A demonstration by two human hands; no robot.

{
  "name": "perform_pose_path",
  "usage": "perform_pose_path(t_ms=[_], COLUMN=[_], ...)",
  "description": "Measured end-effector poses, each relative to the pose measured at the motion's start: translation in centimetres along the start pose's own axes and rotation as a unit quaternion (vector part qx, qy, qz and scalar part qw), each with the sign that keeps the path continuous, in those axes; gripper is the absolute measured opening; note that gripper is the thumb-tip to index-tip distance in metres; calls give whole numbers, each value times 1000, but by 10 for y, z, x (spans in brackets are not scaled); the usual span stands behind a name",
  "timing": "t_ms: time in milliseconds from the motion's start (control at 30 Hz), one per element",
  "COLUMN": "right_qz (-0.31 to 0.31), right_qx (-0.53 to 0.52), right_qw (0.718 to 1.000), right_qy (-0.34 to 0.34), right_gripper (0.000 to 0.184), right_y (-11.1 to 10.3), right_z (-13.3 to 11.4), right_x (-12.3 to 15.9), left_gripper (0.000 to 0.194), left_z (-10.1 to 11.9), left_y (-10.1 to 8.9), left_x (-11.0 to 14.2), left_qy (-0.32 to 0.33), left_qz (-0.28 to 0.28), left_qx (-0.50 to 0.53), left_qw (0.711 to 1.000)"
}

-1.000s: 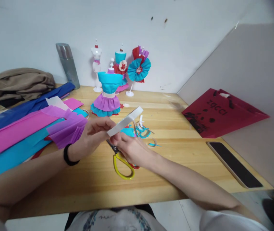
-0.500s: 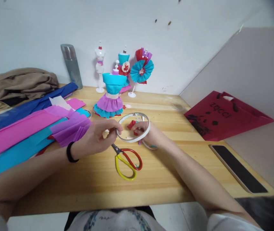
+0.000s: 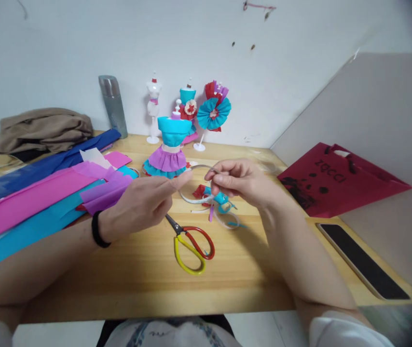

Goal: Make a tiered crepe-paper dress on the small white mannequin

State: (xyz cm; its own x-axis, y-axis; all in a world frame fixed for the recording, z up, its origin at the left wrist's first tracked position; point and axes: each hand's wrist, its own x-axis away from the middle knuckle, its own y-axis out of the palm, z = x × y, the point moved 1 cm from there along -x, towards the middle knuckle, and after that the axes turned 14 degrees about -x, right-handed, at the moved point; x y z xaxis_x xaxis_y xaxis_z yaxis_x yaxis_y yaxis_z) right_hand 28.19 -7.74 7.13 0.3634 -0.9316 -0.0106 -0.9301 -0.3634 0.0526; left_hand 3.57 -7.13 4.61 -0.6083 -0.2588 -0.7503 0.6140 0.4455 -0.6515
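Observation:
Both my hands hold a thin white tape roll [image 3: 195,198] above the wooden table [image 3: 148,279]. My left hand [image 3: 144,202], a black band on its wrist, pinches the ring's left side. My right hand [image 3: 244,180] is closed in a pinch at the ring's upper right edge. Under the ring lie red, blue and purple paper scraps [image 3: 215,200]. Scissors [image 3: 189,241] with one red and one yellow handle lie just in front of my hands. A small mannequin in a blue and purple paper dress [image 3: 168,152] stands behind my left hand.
Long pink, blue and purple crepe paper sheets [image 3: 35,197] cover the left of the table. Behind stand a metal flask [image 3: 113,106], more small mannequins [image 3: 153,106] and a paper flower [image 3: 213,108]. A red paper bag [image 3: 332,178] and a dark phone [image 3: 363,260] lie at the right.
The tape roll turned from edge-on to a flat ring. My right hand rose from the table near the scissors to pinch the ring's upper right edge. The camera tilted down slightly.

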Motion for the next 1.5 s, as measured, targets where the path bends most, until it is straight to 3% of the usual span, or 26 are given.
perform_pose_path(t_ms=[133,233,333,400,500,600,700,833,1033,1200,1367,1500], right_qz=[8,-1,-1,2,-1,-6,3,1,4,7,-7,-22], right_qx=[8,3,-6,-16,-39,-70,-100,-123,-129,-120,-141,-175], right_qw=[1000,1000,1000,1000,999,997,995,992,991,991,987,980], right_qy=[-13,-8,4,10,17,19,22,30,45,56,73,91], right_gripper=[23,22,23,24,23,21,22,24,19,17,20,28], right_y=[-9,-12,-12,-12,-10,-10,-13,-18,-20,-21,-20,-20], right_z=[-7,-5,3,8,14,17,18,18,18,18,18,19], right_x=[-7,-10,-12,-13,-16,-18,-20,-20,-20,-18,-17,-19], left_gripper=[51,49,44,32,16,16,17,20,25,31,14,15], left_z=[-1,-3,-4,-4,-3,-4,-4,-5,-5,-5,-6,-7], left_y=[-11,-7,2,6,5,1,0,4,2,1,6,5], left_x=[-6,-7,-5,-3,-3,-4,-4,-3,-4,-5,-6,-7], left_qy=[-149,-250,-296,-298,-277,-256,-256,-269,-319,-351,-371,-358], left_qz=[-44,-107,-133,-118,-82,-73,-76,-80,-112,-147,-155,-166], left_qx=[89,232,316,308,230,168,162,219,338,379,359,354], left_qw=[984,934,891,896,929,949,950,934,878,844,842,848])
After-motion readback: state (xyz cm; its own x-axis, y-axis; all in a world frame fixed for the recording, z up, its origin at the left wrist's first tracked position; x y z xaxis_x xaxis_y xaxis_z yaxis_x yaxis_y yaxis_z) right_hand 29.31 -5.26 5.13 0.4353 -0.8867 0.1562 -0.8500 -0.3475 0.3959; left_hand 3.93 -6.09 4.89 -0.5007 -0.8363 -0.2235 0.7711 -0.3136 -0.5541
